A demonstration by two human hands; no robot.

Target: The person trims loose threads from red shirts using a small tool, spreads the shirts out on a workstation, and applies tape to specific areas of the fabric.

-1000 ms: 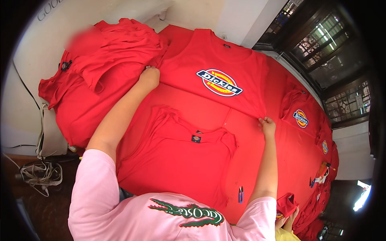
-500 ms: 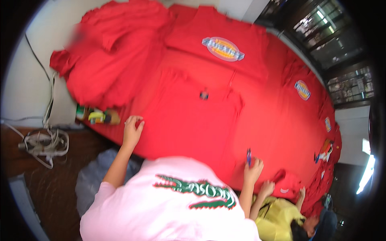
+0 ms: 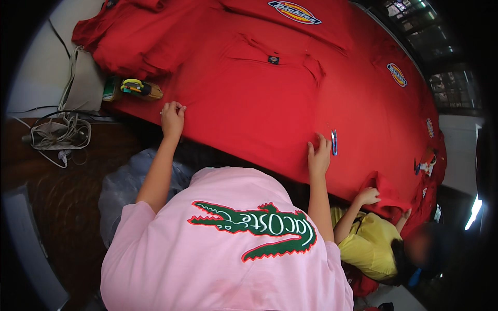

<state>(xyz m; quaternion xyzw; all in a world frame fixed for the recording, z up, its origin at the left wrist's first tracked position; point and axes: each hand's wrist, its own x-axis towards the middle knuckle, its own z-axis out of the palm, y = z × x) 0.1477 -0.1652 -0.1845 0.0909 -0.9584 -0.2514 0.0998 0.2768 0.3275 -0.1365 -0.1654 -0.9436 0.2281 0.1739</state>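
A red T-shirt (image 3: 249, 106) lies spread on the red-covered table before me, its dark neck label on the far side. At its near left edge, my left hand (image 3: 173, 122) has its fingers curled together, closed on what looks like the shirt's edge. My right hand (image 3: 319, 158) rests at the shirt's near right edge, thumb and fingers apart. Just right of those fingertips, blue-handled thread snips (image 3: 334, 142) lie on the table, apart from the hand.
A heap of red garments (image 3: 140, 41) sits at the far left, beside a small box of tools (image 3: 142, 89). A red shirt with a logo patch (image 3: 295, 12) lies beyond. At right, a co-worker in yellow (image 3: 368, 243) handles red cloth (image 3: 386, 194). Coiled cables (image 3: 59, 135) hang at left.
My right hand has let go of the thread snips, which now lie on the table. My left hand's fingers have drawn together at the shirt's edge. The whole view has shifted.
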